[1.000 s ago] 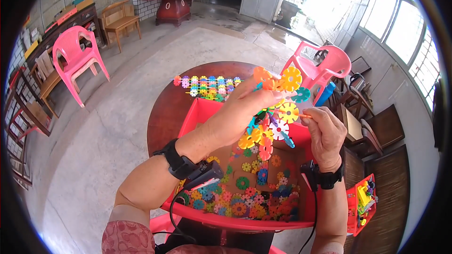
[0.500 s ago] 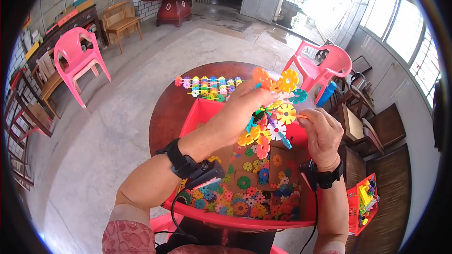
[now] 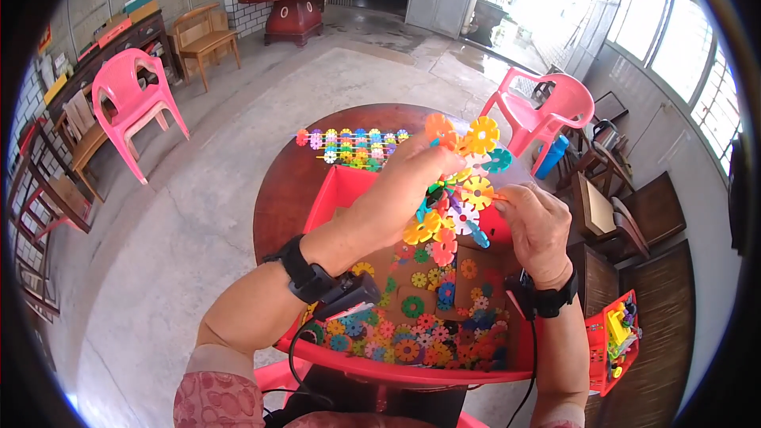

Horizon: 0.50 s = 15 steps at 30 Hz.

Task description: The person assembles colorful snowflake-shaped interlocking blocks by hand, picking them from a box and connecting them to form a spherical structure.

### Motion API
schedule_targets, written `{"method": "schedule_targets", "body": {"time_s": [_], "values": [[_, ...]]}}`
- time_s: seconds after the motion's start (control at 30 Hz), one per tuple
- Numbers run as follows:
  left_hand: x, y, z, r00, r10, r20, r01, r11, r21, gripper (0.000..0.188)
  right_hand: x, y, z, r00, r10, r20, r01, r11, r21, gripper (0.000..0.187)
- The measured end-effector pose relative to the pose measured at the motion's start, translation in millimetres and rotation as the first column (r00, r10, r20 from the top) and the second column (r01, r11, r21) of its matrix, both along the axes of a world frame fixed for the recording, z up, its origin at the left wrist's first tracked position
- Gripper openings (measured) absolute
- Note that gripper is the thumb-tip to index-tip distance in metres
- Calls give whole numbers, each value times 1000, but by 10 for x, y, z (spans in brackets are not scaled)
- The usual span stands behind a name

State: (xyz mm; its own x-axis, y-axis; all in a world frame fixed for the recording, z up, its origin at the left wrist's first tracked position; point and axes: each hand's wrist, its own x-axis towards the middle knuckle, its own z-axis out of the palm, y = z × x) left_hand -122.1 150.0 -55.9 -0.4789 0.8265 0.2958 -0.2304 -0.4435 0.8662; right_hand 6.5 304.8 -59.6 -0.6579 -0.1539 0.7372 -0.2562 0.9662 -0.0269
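My left hand grips a cluster of interlocking plastic flower discs in orange, yellow, white, teal, red and blue, raised over a red box. My right hand pinches a thin orange piece, probably a disc seen edge-on, at the cluster's right side, where it touches a yellow disc. The fingers partly cover it. Inside the box many loose discs lie over brown cardboard.
Beyond the box, rows of discs joined by thin rods lie on a round brown table. A pink chair stands past the table, another pink chair at left. At lower right is a red basket of toys.
My right hand has shifted slightly left, bringing the orange piece against the yellow disc. The cluster has barely turned, and my left hand keeps its grip.
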Motion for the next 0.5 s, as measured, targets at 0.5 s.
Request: {"method": "schedule_targets", "body": {"time_s": [0.5], "values": [[-64,284,-359,993,-43,113,49,997,-52,31,-76,221,-171,994,-67,85,96,913,-397,7]]}}
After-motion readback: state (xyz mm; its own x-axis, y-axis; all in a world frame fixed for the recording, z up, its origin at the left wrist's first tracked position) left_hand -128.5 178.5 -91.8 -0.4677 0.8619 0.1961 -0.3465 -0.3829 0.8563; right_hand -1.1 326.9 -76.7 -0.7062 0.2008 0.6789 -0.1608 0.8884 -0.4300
